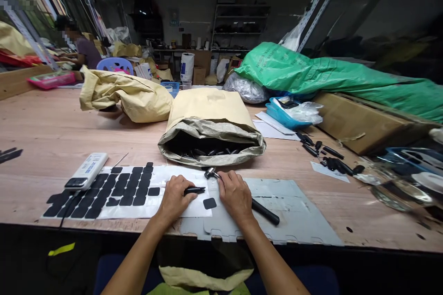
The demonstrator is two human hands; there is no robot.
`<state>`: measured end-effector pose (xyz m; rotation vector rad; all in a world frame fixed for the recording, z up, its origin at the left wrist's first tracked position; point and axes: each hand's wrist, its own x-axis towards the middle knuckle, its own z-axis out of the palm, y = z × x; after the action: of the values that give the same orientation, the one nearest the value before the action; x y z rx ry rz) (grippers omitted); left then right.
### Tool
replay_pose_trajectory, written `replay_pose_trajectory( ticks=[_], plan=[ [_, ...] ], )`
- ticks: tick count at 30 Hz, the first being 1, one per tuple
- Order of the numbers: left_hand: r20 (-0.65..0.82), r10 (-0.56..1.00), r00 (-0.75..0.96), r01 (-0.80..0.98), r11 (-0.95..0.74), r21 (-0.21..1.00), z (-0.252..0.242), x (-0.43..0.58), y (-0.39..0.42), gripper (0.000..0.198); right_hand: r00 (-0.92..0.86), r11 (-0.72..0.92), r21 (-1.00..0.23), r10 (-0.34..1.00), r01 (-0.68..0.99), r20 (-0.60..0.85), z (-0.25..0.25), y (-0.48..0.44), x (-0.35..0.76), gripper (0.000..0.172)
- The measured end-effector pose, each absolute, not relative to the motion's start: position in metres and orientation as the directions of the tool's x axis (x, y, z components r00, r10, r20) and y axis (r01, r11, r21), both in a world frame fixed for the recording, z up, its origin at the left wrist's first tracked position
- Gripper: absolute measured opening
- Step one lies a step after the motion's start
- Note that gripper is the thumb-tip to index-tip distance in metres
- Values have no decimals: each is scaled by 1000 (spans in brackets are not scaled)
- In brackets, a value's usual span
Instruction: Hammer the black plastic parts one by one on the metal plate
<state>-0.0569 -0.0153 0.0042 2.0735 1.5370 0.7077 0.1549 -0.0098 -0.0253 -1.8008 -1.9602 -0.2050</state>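
Note:
My left hand (176,199) is closed round a slim black piece (195,190) that points to the right. Over the grey mat (290,212), my right hand (236,196) is closed on a hammer (266,212), its metal head beyond my fingers and its black handle sticking out behind. Between the hands lies a black square pad (209,203). Left of them, a white sheet (173,175) carries rows of black square pads (119,187). An open paper sack (211,106) with black pieces inside stands just ahead.
A white device (88,170) with a cable lies left. Behind are a folded sack (134,97) and a blue basket (287,117). Black pieces (335,165), a cardboard box (363,122) and green sacking (311,73) are right. A person (83,48) sits far left.

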Motion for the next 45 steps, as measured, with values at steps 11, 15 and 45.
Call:
replay_pose_trajectory(
  ticks=[11, 15, 45],
  plan=[
    [80, 968, 238, 608, -213, 765, 8, -64, -19, 20, -21, 113, -214, 920, 970, 391, -22, -8, 157, 18],
    [78, 967, 243, 606, -214, 766, 7, -65, -19, 11, 35, 122, -355, 913, 927, 406, -4, -26, 153, 22],
    [50, 981, 190, 651, -164, 741, 6, -56, -21, 14, -67, 253, -690, 956, 678, 285, 3, -88, 117, 44]
  ],
)
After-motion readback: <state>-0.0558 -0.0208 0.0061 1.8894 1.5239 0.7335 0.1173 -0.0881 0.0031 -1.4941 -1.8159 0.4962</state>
